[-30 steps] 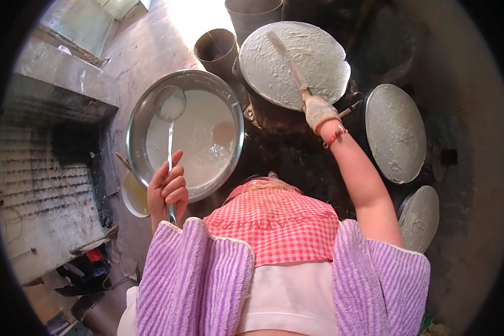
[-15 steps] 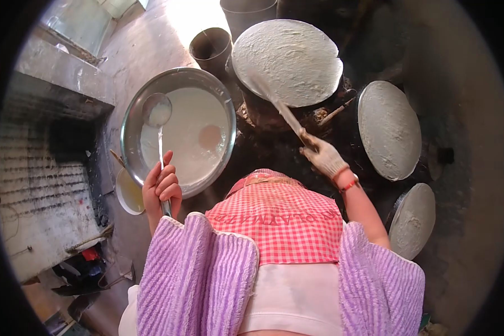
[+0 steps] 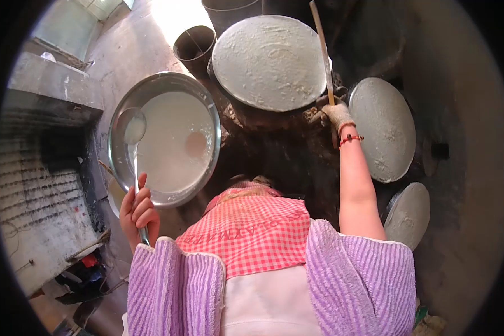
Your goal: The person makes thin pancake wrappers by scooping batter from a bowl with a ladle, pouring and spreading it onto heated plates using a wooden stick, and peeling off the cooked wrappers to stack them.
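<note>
My left hand (image 3: 140,215) is closed around the handle of a metal ladle (image 3: 133,124), whose bowl is over the left side of a wide metal basin (image 3: 115,131) of white batter (image 3: 173,162). My right hand (image 3: 337,113), in a pale glove, grips a long flat wooden spatula (image 3: 322,53). It points away from me, along the right edge of a round griddle coated with white batter (image 3: 269,64). The hand is between this griddle and a second batter-covered griddle (image 3: 382,130) on the right.
Nearer on the right is a third coated griddle (image 3: 410,217). A dark bucket (image 3: 195,45) and a larger container (image 3: 232,11) stand at the back. Left of the basin, a thin stick (image 3: 106,167) pokes out above a partly hidden bowl (image 3: 115,197). A low ledge (image 3: 50,78) runs along the left.
My right hand has moved right and away from me, swinging the spatula from the back griddle's left part to its right edge. The ladle stays over the basin; the view has shifted slightly.
</note>
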### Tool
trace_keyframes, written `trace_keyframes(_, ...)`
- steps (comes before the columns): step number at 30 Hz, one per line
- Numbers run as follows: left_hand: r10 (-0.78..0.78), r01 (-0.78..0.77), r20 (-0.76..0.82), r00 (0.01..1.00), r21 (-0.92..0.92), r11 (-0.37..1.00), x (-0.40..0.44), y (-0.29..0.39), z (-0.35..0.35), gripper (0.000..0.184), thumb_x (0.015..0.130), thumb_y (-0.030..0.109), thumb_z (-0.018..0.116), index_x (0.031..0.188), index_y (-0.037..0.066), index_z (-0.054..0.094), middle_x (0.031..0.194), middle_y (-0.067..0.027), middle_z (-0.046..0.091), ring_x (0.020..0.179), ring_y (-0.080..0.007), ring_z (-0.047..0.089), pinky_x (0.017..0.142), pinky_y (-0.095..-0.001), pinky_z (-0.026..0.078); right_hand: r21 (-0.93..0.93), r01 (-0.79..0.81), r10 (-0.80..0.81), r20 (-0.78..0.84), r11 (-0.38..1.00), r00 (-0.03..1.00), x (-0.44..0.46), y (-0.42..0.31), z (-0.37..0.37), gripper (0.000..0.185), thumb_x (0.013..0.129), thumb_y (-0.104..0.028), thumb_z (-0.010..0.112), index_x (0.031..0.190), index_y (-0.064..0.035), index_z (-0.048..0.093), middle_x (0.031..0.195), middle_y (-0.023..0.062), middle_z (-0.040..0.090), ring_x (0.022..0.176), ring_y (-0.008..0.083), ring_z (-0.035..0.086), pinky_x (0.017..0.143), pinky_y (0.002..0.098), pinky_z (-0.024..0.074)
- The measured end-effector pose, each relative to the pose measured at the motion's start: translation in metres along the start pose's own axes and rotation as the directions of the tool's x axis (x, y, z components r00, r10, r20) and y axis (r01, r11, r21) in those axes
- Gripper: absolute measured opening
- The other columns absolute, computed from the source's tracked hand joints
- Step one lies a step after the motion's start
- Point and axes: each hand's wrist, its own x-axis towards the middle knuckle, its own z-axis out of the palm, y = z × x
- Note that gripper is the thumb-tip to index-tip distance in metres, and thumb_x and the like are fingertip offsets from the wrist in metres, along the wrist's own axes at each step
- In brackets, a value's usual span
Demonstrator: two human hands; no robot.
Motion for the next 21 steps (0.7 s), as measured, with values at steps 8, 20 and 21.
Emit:
trace_keyframes(8, 0.107, -0.105, -0.021, 0.994, 0.055, 0.993, 0.006, 0.057, -0.01, 0.044, 0.105, 0.017, 0.033, 0.141, -0.009, 0.032, 0.073, -0.0015, 0.035, 0.048, -0.007, 0.034, 0.04, -0.0234, 0.033, -0.143, 0.035, 0.009, 0.298, 0.989, 0.955, -0.069, -0.048, 0.034, 0.033, 0.074, 0.008, 0.052, 0.101, -0.0038, 0.067, 0.084, 0.005, 0.069, 0.057, 0.015, 0.061, 0.055, 0.0277, 0.0519)
trace_keyframes(20, -0.028, 0.022, 0.058, 0.998, 0.104, 0.994, 0.052, 0.057, 0.025, 0.046, 0.106, 0.018, 0.031, 0.143, -0.009, 0.026, 0.076, -0.0031, 0.035, 0.049, -0.0097, 0.036, 0.042, -0.025, 0.036, 0.381, 0.169, -0.161, -0.055, 0.909, 0.985, -0.101, -0.033, 0.089, 0.021, 0.082, -0.006, 0.071, 0.103, -0.0038, 0.067, 0.095, 0.0059, 0.068, 0.084, 0.0154, 0.066, 0.076, 0.0267, 0.0535)
trace_keyframes(21, -0.02, 0.015, 0.041, 0.999, 0.108, 0.994, 0.051, 0.052, 0.026, 0.045, 0.106, 0.018, 0.031, 0.143, -0.009, 0.027, 0.076, -0.0028, 0.035, 0.048, -0.0092, 0.035, 0.042, -0.0247, 0.036, 0.541, 0.332, -0.248, -0.224, 0.773, 0.942, -0.096, -0.039, 0.071, 0.024, 0.081, -0.008, 0.073, 0.103, -0.0024, 0.067, 0.093, 0.0062, 0.069, 0.081, 0.0157, 0.067, 0.073, 0.0267, 0.0542)
